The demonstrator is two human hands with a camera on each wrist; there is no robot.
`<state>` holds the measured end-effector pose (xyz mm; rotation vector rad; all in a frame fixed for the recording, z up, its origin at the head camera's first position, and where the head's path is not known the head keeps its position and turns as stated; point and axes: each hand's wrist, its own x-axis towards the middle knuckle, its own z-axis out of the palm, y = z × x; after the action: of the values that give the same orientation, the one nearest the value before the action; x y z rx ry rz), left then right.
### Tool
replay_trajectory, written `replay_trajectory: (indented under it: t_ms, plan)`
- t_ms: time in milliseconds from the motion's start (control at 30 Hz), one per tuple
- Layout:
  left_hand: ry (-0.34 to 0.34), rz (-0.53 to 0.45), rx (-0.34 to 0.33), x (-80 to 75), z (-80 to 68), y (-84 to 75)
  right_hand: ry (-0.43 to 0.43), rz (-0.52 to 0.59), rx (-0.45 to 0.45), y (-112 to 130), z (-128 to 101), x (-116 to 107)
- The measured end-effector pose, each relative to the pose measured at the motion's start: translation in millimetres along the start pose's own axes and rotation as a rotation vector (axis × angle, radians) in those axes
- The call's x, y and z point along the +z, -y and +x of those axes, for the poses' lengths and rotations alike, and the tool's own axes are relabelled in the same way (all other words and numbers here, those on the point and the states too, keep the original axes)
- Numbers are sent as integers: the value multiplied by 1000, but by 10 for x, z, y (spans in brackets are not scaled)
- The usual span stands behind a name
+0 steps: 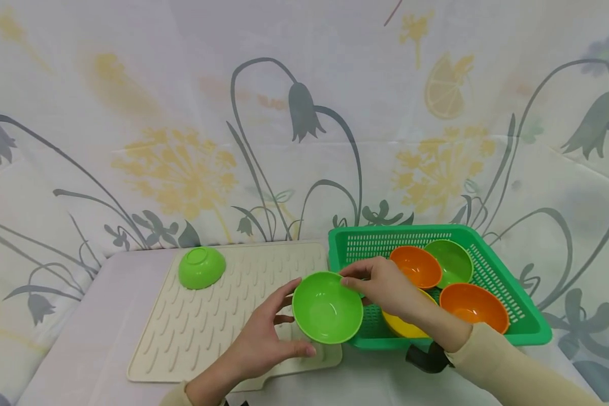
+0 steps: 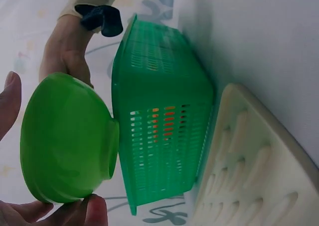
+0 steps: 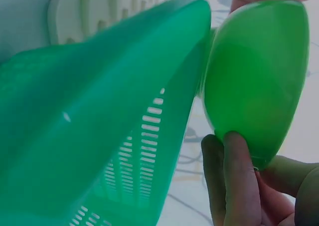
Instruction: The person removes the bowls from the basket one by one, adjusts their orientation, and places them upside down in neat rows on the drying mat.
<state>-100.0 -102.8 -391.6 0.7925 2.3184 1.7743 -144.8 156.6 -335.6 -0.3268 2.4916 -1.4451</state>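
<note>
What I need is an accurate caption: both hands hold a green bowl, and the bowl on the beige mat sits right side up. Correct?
Not quite: the other bowl on the beige mat is bottom up, its foot ring showing in the head view. The left hand and right hand do hold a green bowl.

A glossy green bowl [image 1: 327, 307] is held mouth-up.

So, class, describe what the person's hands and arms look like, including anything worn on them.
The left hand and right hand wear no gloves. Both arms have plain cream sleeves. A black, curved piece sits by the right cuff; dark bits near the left cuff are too cropped to identify.
</note>
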Motion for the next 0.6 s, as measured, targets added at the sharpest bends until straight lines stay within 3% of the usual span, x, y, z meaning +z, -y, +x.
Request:
replay_trajectory:
  t_ms: [233,600]
  plan:
    - [-43,20,-67,-25,7,-20,28,92,-11,14,-24,59]
    - [-32,69,-8,-274,37,16,23,180,-40,44,-34,201]
